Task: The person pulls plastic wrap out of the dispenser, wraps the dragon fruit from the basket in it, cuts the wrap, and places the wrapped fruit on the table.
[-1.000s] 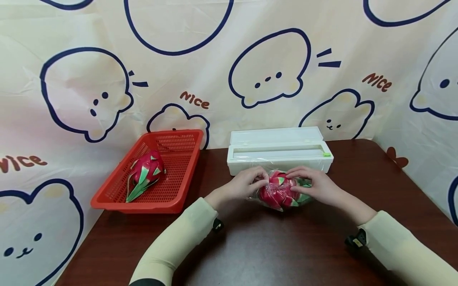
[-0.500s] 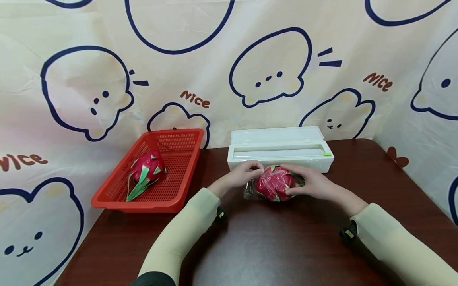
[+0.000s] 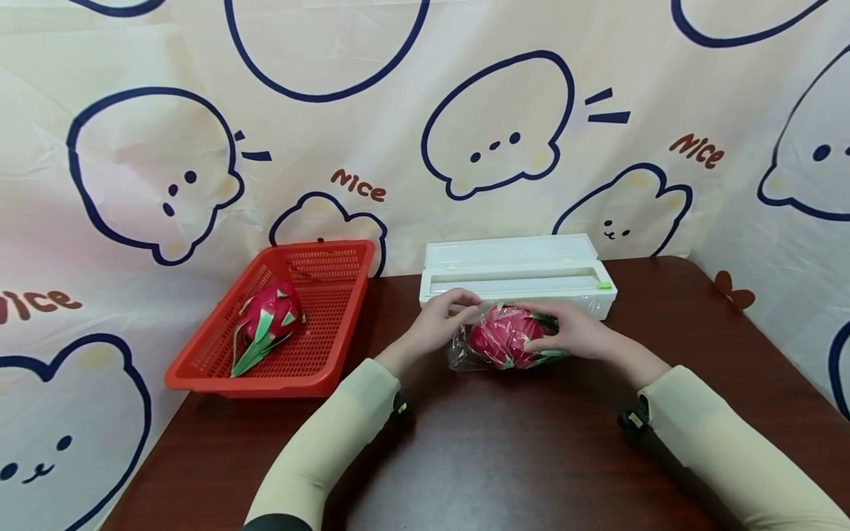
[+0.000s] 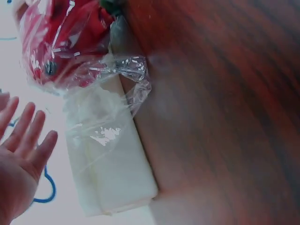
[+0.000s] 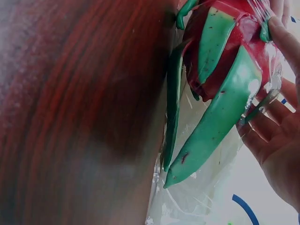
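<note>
A red dragon fruit [image 3: 502,337] with green-tipped scales lies on the table, covered in clear cling film [image 3: 465,352]. My right hand [image 3: 576,330] grips its right side, thumb in front and fingers over the far side. Long green scales [image 5: 220,122] show in the right wrist view. My left hand [image 3: 434,323] is beside the fruit's left end, close to loose film. Its fingers look extended and relaxed in the left wrist view, apart from the crumpled film [image 4: 136,84]. Just behind stands a white cling film dispenser [image 3: 511,256], lid raised.
On the left, a red plastic basket [image 3: 339,346] holds a second dragon fruit [image 3: 268,317]. Both stand on a dark brown wooden table [image 3: 491,457]. A cartoon-printed cloth [image 3: 398,133] hangs close behind the table and along its sides.
The wrapped fruit has shifted slightly left and toward the dispenser, with my right hand following. My left hand has drawn back left from the fruit, and film now sticks out at that end.
</note>
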### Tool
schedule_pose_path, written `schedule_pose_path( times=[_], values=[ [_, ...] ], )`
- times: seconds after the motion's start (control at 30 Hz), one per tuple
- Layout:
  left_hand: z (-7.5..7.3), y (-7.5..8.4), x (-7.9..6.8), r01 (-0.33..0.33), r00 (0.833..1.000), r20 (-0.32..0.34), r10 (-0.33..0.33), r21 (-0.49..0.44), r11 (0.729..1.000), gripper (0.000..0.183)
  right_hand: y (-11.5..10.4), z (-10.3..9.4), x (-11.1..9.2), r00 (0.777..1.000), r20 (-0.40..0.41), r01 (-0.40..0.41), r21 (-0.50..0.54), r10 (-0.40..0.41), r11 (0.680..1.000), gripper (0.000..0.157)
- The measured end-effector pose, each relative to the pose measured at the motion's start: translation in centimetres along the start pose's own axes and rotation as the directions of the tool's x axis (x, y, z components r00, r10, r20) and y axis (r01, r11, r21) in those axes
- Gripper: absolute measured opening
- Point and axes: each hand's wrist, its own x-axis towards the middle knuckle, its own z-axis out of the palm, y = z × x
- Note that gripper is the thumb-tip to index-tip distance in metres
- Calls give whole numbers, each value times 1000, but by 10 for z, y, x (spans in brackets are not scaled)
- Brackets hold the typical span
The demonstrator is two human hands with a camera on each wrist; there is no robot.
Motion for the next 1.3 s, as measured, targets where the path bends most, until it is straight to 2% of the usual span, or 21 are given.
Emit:
schedule_pose_path(
  times=[0.07, 0.17, 0.3, 0.43, 0.53, 0.63, 0.73, 0.83, 0.93, 1.1, 1.3],
  values=[
    [1, 3, -3, -64, 998, 26, 63, 26, 998, 33, 0, -1, 1, 1000, 2, -4, 10, 4, 1000, 72],
    [5, 5, -4, -139, 986, 107, 130, 87, 986, 57, 1, -3, 4, 1000, 5, -16, 15, 16, 1000, 71],
    [13, 4, -4, -112, 976, 202, 79, 157, 981, 90, 2, -3, 7, 999, 11, -36, 36, 36, 999, 70],
    [17, 2, -2, -71, 972, 232, 25, 188, 980, 107, 5, -2, 8, 999, 15, -51, 53, 51, 997, 72],
    [19, 2, 1, -80, 974, 223, 30, 216, 973, 110, 7, -3, 8, 997, 31, -66, 73, 64, 995, 75],
    [20, 1, 4, -87, 977, 213, 35, 242, 966, 111, 9, -10, 4, 994, 42, -110, 139, 106, 984, 75],
    [21, 0, 6, -100, 976, 215, 43, 264, 959, 114, 13, -21, -5, 985, 4, -172, 182, 174, 968, 66],
    [22, 0, 7, -130, 973, 223, 66, 286, 949, 115, 18, -30, -18, 981, -59, -176, 161, 187, 971, 56],
    [22, 0, 9, -162, 968, 234, 91, 305, 938, 114, 22, -29, -28, 988, -72, -128, 99, 135, 987, 54],
    [22, 1, 15, -196, 965, 232, 122, 331, 923, 113, 26, -14, -31, 998, -37, -45, 5, 45, 999, 71],
    [24, 5, 18, -144, 977, 201, 78, 342, 929, 112, 28, -3, -26, 998, -51, -25, -69, 22, 997, 82]
  ],
)
